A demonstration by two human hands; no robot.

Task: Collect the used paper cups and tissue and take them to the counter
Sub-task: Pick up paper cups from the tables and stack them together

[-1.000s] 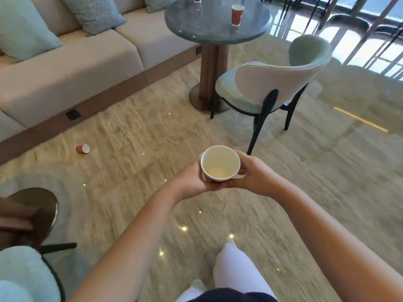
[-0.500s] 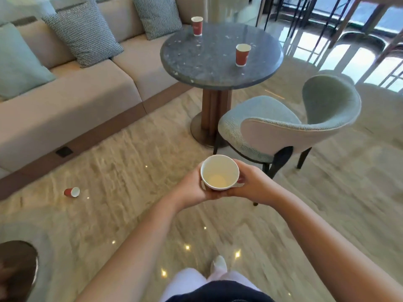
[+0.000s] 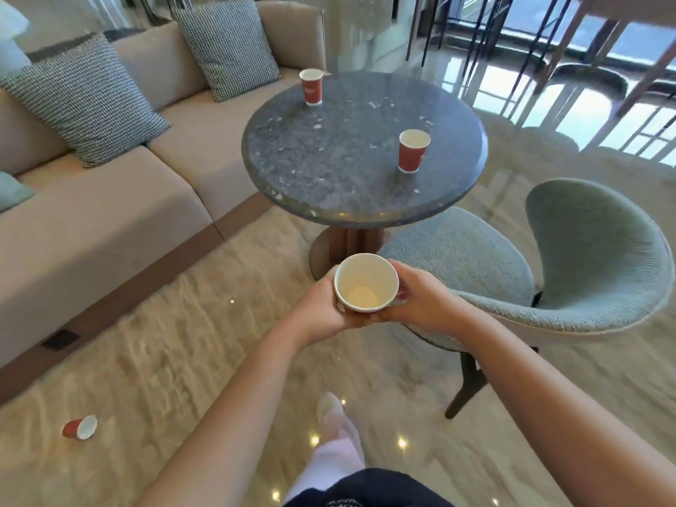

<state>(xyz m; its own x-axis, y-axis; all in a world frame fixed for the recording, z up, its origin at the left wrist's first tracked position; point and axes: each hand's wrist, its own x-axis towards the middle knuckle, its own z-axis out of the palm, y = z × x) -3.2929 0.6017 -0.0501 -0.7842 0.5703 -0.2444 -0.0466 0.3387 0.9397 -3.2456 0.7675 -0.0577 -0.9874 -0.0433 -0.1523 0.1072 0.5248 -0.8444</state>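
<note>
Cup in hand, more waiting.
Both hands, left hand and right hand, grip our paper cup; squeezing could crumple it.

Both hands cupping paper cup, seemingly empty, round table ahead

Lounge or café seating area — sofa, round stone table, upholstered chair.

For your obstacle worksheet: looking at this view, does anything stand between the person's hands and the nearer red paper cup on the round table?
Nothing visible does. The hands, left hand and right hand, hold a white-lined paper cup in front of the round grey stone table. The nearer red paper cup stands upright and alone; the green upholstered chair sits to the right.
</note>
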